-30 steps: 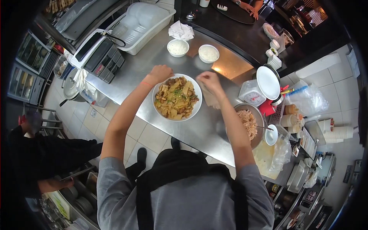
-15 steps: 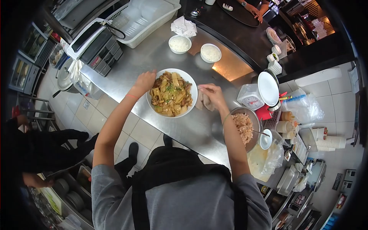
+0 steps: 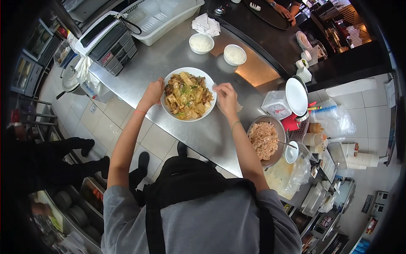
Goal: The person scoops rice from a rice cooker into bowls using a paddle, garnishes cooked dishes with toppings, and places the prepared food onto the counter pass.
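Note:
A white round dish point(image 3: 209, 81) heaped with stir-fried food point(image 3: 188, 96), pale flat pieces with brown bits and chopped greens, is in front of me at the steel counter. My left hand point(image 3: 153, 92) is closed at its left rim, fingertips on the edge. On the opposite side my right hand point(image 3: 227, 97) pinches the right rim. A beige cloth point(image 3: 239, 107) shows partly behind the right hand; whether the hand holds it is hidden. Beyond the dish stand two white bowls of rice, one on the left point(image 3: 201, 43) and one on the right point(image 3: 235, 55).
Right of my forearm sits a metal bowl of pinkish minced mixture point(image 3: 263, 139), with a kitchen scale point(image 3: 277, 111) behind it. A receipt printer point(image 3: 105, 36) and a white basket point(image 3: 154, 38) stand at the left back. Another person's hands point(image 3: 284, 12) rest across the dark ledge.
My right hand has moved from beside the dish onto its right rim, and the cloth is now mostly hidden. The dish has shifted slightly away from me; the view has also moved a little.

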A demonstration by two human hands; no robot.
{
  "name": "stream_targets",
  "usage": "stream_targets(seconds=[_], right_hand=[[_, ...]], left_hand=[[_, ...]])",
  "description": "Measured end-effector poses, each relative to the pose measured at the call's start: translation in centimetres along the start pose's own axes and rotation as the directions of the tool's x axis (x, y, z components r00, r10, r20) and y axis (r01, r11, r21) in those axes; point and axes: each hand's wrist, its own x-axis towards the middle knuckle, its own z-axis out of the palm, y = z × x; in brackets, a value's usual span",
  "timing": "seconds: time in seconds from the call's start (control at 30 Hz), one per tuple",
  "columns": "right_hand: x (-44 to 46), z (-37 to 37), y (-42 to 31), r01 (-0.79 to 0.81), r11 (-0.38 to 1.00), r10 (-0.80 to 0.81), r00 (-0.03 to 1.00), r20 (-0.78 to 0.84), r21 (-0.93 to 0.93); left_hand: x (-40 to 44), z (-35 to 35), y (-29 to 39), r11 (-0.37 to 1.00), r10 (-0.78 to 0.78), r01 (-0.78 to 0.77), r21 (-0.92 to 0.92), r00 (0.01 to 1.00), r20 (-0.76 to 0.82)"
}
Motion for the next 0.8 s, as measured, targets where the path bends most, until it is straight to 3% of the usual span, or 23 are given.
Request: stream_targets(seconds=[0.1,0.2,0.23,0.3,0.43,0.53,0.63,0.73,0.77,0.8], right_hand=[[-4.4,-0.5,0.3,-0.066,0.996,0.069,0.997,-0.042,0.059],[-7.0,-1.9,1.5,-0.291,0.930,0.247,0.947,0.203,0.225],[-7.2,-1.9,1.5,-0.365,0.868,0.332,0.931,0.153,0.338],[-7.4,-1.6,1.2,-0.454,0.697,0.499,0.863,0.080,0.555],[-10.2,-1.7,1.8,-0.507,0.604,0.562,0.818,0.122,0.615],[-8.9,-2.2,0.8,-0.370,0.781,0.445,0.895,-0.033,0.503],[-8.0,-1.5,1.0,-0.225,0.964,0.239,0.967,-0.092,0.142],[-8.9,-2.6,-1.8,-0.232,0.972,0.229,0.969,0.097,0.029],[-9.0,-3.0,-2.4,-0.207,0.976,0.197,0.972,0.129,0.065],[-8.8,-2.6,-1.8,-0.258,0.948,0.254,0.966,0.049,0.185]], left_hand=[[-0.6,0.9,-0.5,0.998,-0.017,0.014,-0.054,0.998,-0.059],[-1.8,1.5,-0.9,0.977,-0.090,0.082,-0.199,0.995,-0.035],[-2.3,1.8,-0.9,0.959,-0.117,0.112,-0.261,0.993,-0.005],[-3.2,3.1,-1.7,0.887,-0.172,0.181,-0.425,0.983,0.060],[-6.2,4.0,-0.3,0.630,-0.196,0.322,-0.707,0.946,0.257],[-7.2,4.4,0.4,0.550,-0.154,0.336,-0.765,0.940,0.303],[-7.5,4.7,0.6,0.501,-0.150,0.346,-0.794,0.938,0.314],[-8.1,5.5,0.5,0.452,-0.173,0.350,-0.821,0.937,0.305],[-8.4,5.9,0.4,0.435,-0.182,0.351,-0.829,0.936,0.300],[-8.9,6.1,0.6,0.384,-0.167,0.355,-0.852,0.934,0.314]])
